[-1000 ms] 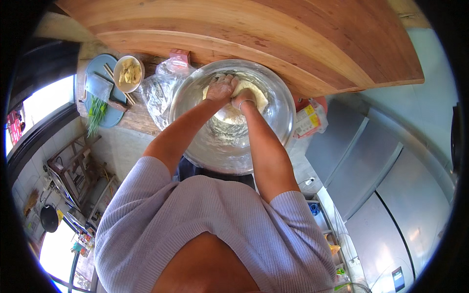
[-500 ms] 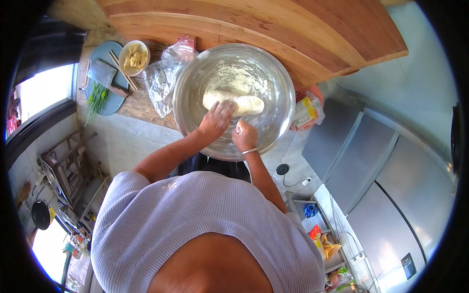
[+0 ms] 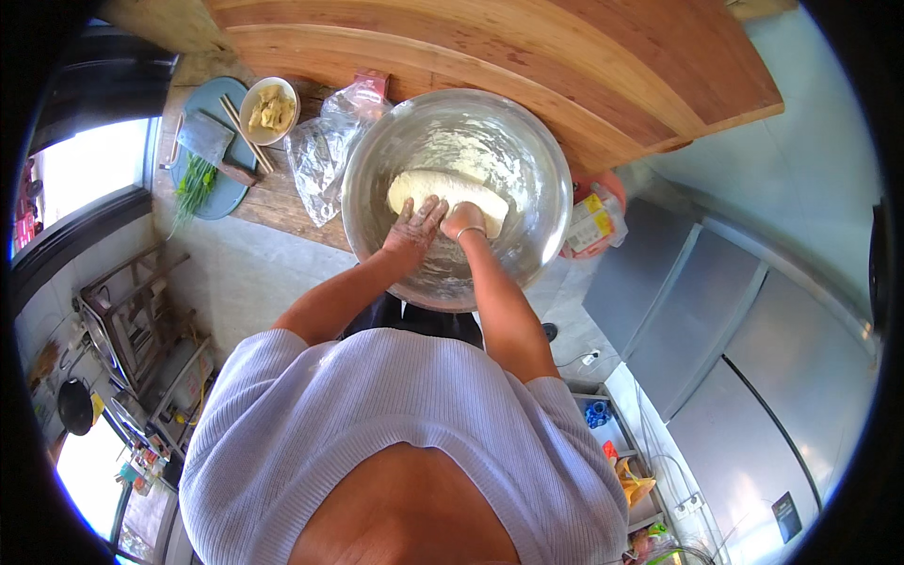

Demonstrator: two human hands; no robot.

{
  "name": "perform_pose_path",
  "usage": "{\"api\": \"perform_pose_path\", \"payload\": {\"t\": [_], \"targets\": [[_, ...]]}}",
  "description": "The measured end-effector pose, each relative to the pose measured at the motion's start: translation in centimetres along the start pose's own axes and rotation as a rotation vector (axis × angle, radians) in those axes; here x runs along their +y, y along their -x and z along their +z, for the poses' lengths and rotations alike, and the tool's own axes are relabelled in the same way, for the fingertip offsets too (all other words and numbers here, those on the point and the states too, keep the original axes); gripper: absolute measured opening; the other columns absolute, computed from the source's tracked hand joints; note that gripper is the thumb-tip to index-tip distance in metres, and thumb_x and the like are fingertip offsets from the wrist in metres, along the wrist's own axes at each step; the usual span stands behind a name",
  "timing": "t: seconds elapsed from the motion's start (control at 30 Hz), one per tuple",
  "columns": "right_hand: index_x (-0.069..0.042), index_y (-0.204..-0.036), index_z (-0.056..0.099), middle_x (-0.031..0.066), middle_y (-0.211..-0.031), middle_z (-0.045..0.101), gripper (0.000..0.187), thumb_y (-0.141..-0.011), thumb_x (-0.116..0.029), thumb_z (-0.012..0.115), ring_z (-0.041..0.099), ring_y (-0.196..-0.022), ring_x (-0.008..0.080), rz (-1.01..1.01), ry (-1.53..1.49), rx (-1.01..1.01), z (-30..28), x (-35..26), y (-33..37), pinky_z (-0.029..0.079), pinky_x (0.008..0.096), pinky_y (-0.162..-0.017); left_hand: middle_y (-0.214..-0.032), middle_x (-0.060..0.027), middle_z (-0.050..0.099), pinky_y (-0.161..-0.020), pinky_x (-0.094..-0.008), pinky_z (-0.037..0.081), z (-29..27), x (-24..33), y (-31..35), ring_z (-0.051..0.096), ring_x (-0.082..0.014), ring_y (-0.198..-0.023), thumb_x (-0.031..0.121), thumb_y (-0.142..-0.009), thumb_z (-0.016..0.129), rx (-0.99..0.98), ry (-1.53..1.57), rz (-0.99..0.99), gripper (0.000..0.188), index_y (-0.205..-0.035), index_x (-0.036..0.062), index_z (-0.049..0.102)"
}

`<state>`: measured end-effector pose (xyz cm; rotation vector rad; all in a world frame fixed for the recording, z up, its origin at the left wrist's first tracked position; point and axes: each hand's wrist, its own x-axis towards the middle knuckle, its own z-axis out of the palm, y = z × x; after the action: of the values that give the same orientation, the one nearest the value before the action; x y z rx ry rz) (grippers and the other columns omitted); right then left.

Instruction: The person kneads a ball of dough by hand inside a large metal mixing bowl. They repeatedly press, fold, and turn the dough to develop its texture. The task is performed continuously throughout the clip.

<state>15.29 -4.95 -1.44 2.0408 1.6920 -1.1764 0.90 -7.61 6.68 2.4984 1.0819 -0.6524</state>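
A thick pale roll of dough lies across the inside of a wide metal bowl, whose walls are smeared with flour. My left hand, dusted with flour, rests its outstretched fingertips on the dough's near left side. Close beside it, my right hand is curled into a fist, its knuckles pressed into the middle of the dough's near side. Around my right wrist sits a thin light bangle. The fist hides the part of the dough under it.
Left of the bowl are a clear plastic bag, a bowl of yellowish chunks and a blue-grey board with a cleaver, chopsticks and green onions. A large wooden board borders the far side. A pink tub stands right.
My right fist has moved forward from the bowl's near side onto the dough. The left hand has slid slightly nearer to me and stays on the dough.
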Motion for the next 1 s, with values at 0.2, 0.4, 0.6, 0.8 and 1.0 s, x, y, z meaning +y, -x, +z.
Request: {"api": "perform_pose_path", "payload": {"t": [0.2,0.4,0.6,0.8,1.0], "targets": [[0.001,-0.061,0.051,0.0013,-0.051,0.046,0.014,-0.065,-0.008,0.062,0.040,-0.048,0.0115,-0.324,-0.895,0.611,-5.0,0.7,0.8,0.038,0.0289,-0.048,-0.146,-0.0122,0.024,-0.107,-0.0521,0.021,1.9,-4.8,-6.7,0.020,-0.0283,-0.136,0.021,-0.084,0.043,0.492,-0.114,-0.040,0.057,-0.138,0.0084,0.032],[-0.002,-0.055,0.042,0.0051,-0.048,0.039,0.020,-0.062,-0.010,0.059,0.036,-0.047,0.0132,-0.074,-0.678,0.426,-3.1,5.0,6.8,0.035,0.0322,-0.045,-0.125,-0.0174,0.049,-0.093,-0.0458,0.040,-5.1,-7.3,-10.2,0.049,-0.0326,-0.114,0.036,-0.067,0.069,0.190,0.467,-0.228,0.073,-0.128,0.0076,0.041],[-0.001,-0.059,0.050,0.0134,-0.055,0.052,0.012,-0.062,-0.009,0.058,0.049,-0.051,0.0234,-0.233,-0.443,0.466,-3.2,1.1,2.9,0.041,0.0354,-0.051,-0.126,-0.0196,0.050,-0.094,-0.0388,0.041,1.0,-4.9,-9.4,0.050,-0.0304,-0.116,0.051,-0.056,0.076,0.020,0.817,-0.469,0.102,-0.135,0.0059,0.030],[-0.002,-0.084,0.066,0.0210,-0.090,0.064,0.019,-0.071,-0.014,0.060,0.062,-0.088,0.0350,-0.032,-0.131,0.144,-4.5,-3.5,-1.2,0.050,0.0413,-0.076,-0.114,-0.0206,0.056,-0.090,-0.0418,0.043,2.9,-5.4,-7.7,0.054,-0.0350,-0.108,0.039,-0.057,0.080,0.063,1.140,-0.489,0.092,-0.127,0.0036,0.033],[-0.001,-0.086,0.067,0.0221,-0.092,0.064,0.020,-0.078,-0.012,0.054,0.062,-0.091,0.0351,0.225,-0.091,0.078,-5.5,-5.3,-3.5,0.051,0.0411,-0.075,-0.114,-0.0301,0.050,-0.092,-0.0435,0.042,1.9,-3.5,-7.1,0.050,-0.0424,-0.109,0.043,-0.055,0.080,0.195,0.975,-0.574,0.103,-0.128,-0.0068,0.027]]}}
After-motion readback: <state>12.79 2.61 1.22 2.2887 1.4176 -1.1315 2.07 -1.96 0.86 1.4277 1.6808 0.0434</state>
